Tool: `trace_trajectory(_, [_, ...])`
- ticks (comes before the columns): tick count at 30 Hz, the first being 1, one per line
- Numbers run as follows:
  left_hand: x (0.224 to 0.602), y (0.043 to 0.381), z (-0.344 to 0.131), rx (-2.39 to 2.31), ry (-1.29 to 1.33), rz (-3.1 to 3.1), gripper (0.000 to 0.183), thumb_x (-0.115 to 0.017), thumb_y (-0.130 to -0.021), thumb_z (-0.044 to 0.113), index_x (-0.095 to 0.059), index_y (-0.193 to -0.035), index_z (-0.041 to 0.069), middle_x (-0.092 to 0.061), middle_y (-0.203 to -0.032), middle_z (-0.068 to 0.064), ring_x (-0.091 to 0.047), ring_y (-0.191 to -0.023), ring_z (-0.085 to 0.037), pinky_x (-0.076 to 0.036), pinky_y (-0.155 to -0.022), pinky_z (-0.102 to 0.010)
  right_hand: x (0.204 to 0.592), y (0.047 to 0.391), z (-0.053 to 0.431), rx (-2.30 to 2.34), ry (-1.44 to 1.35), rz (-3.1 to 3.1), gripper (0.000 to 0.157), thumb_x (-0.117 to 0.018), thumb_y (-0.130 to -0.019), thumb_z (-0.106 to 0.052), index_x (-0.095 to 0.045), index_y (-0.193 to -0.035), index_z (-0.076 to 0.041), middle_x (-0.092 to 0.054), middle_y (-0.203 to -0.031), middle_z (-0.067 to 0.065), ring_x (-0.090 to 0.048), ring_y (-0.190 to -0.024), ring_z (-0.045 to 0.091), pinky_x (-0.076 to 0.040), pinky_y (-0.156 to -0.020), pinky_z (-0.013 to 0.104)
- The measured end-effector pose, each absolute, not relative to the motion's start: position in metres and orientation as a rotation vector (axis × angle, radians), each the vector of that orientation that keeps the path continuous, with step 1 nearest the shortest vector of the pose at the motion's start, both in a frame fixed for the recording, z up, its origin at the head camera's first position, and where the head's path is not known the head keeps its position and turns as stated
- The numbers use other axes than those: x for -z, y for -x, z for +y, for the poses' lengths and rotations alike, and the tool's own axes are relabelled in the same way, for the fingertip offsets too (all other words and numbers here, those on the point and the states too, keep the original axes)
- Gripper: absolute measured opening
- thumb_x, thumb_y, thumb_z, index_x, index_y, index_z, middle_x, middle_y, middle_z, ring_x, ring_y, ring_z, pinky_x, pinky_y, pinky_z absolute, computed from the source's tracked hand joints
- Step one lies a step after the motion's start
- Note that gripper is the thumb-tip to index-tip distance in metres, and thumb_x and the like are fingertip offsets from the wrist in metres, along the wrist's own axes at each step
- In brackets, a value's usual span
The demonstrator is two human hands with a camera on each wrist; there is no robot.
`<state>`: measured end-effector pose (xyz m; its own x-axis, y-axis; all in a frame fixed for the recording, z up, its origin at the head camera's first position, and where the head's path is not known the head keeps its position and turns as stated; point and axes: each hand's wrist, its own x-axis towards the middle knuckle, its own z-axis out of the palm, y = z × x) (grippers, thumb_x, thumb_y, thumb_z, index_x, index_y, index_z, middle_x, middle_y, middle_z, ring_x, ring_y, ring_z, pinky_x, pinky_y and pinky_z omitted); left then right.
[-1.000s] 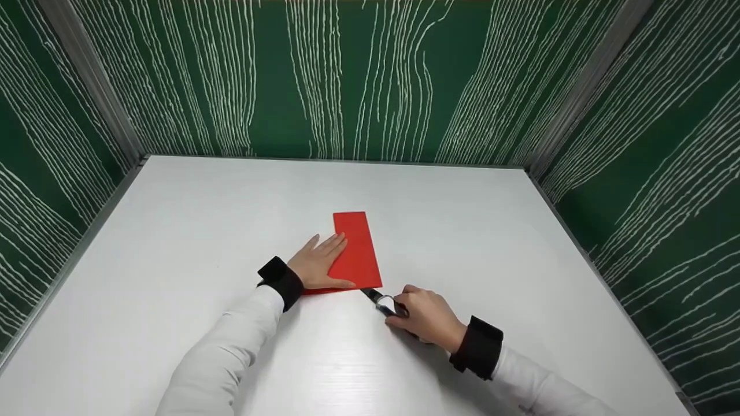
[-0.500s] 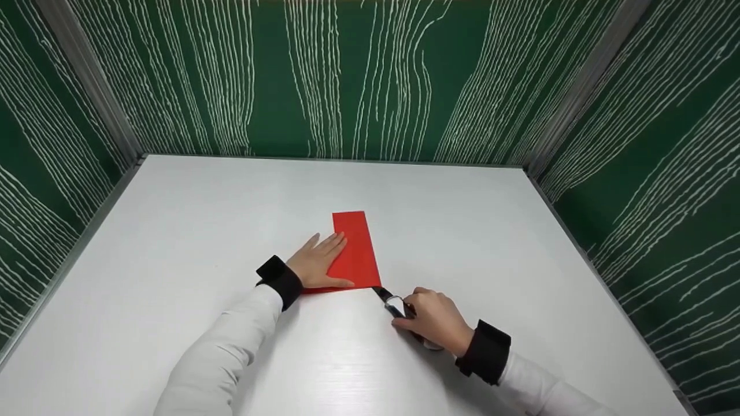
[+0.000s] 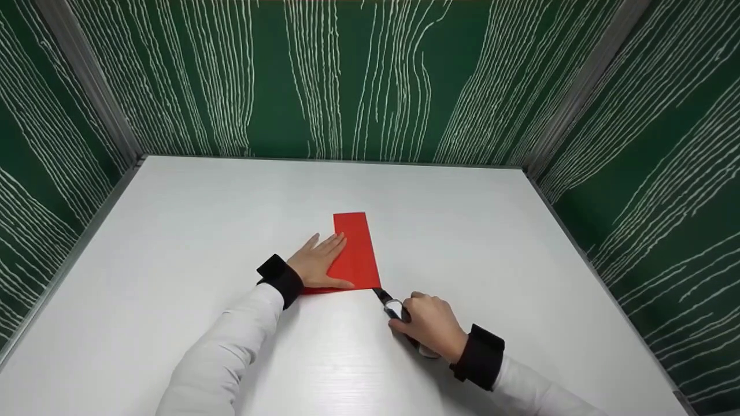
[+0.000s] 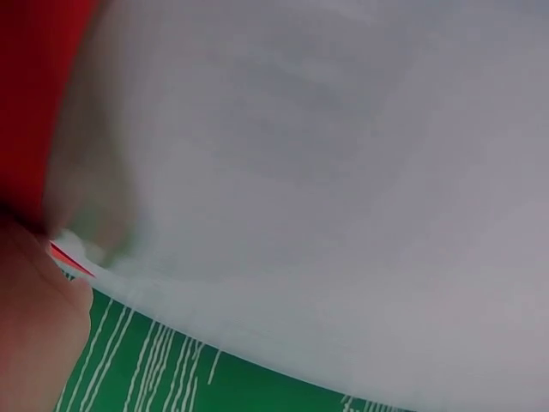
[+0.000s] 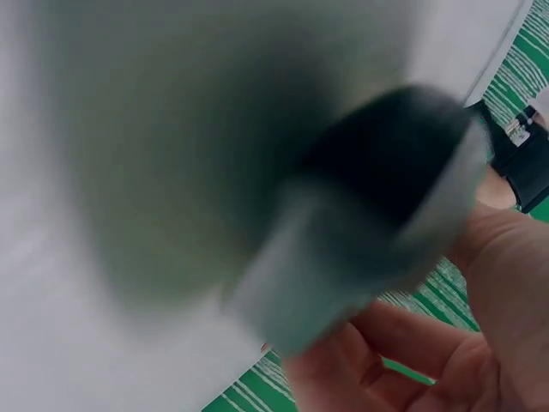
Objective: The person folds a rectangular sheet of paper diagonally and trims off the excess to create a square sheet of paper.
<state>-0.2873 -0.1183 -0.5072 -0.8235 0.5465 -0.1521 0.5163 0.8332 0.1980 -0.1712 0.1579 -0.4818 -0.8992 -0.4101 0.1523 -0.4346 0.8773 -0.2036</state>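
Observation:
A narrow piece of folded red paper (image 3: 355, 254) lies mid-table, with more red showing along its near edge under the left wrist. My left hand (image 3: 318, 263) rests on its left side with fingers and thumb spread. In the left wrist view, part of that hand (image 4: 39, 318) shows beside the red paper (image 4: 34, 94). My right hand (image 3: 433, 323) grips a black and silver hand tool (image 3: 395, 308), its slim black end right at the paper's near right corner. Close up in the right wrist view, the tool (image 5: 390, 163) is blurred, with the curled fingers (image 5: 412, 343) around its lower part.
The white table (image 3: 202, 214) spreads around both hands. Green walls (image 3: 277, 75) with white wavy lines stand behind it and at both sides, joined by grey corner posts (image 3: 569, 86). Black bands (image 3: 481, 357) circle both wrists.
The tool's end has shifted right along the near edge to the corner of the red paper. My right hand moved right, then slightly back left and nearer. My left hand stays in place.

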Motion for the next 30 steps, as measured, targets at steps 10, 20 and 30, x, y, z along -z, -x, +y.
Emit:
trace_trajectory(10, [0.505,0.286,-0.118,-0.238,-0.815,2.787,0.108,-0.053,-0.090,0.076,-0.014,-0.165,0.009,-0.013,-0.175,-0.008,-0.015,-0.163,-0.024,-0.004,-0.134,-0.053,0.482,0.169,0.147,-0.398,-0.656,-2.951,0.040,-0.083,-0.082,-0.027,-0.056,-0.058,-0.009,-0.051,-0.060,0.001,-0.043,-0.052,0.011,-0.032,-0.048,0.023])
trace_trajectory(20, [0.501,0.284,-0.117,-0.271,-0.827,2.779,0.107,-0.055,-0.090,0.072,-0.015,-0.165,0.008,-0.013,-0.175,-0.010,-0.015,-0.163,-0.026,-0.005,-0.133,-0.055,0.484,0.169,0.150,-0.393,-0.643,-2.957,0.038,-0.082,-0.082,-0.024,-0.056,-0.058,-0.008,-0.050,-0.060,0.001,-0.043,-0.052,0.011,-0.032,-0.048,0.024])
trace_trajectory(30, [0.504,0.285,-0.119,-0.279,-0.806,2.772,0.108,-0.055,-0.090,0.074,-0.012,-0.165,0.009,-0.009,-0.176,-0.008,-0.012,-0.164,-0.024,-0.002,-0.134,-0.053,0.486,0.175,0.158,-0.312,-0.694,-2.878,0.039,-0.084,-0.082,-0.028,-0.057,-0.059,-0.011,-0.052,-0.062,0.000,-0.045,-0.051,0.009,-0.035,-0.046,0.023])
